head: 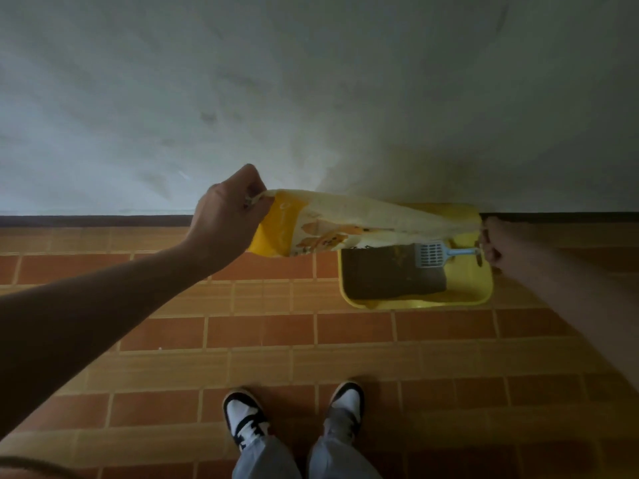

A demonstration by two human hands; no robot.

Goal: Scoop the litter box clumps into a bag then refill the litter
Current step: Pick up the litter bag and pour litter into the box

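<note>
A yellow and white litter bag (332, 224) is held sideways in the air between both hands. My left hand (226, 216) grips its left end; my right hand (491, 242) grips its right end, above the yellow litter box (480, 285) on the floor by the wall. Dark litter (383, 276) covers the left part of the box; the right part shows bare yellow bottom. A light blue scoop (439, 252) lies in the box with its handle towards my right hand. Whether my right hand also touches the scoop handle is unclear.
A grey wall (311, 98) stands right behind the box, with a dark skirting along its foot. The floor (262, 330) is of orange-brown tiles. My two feet in black and white shoes (247, 421) stand at the bottom centre.
</note>
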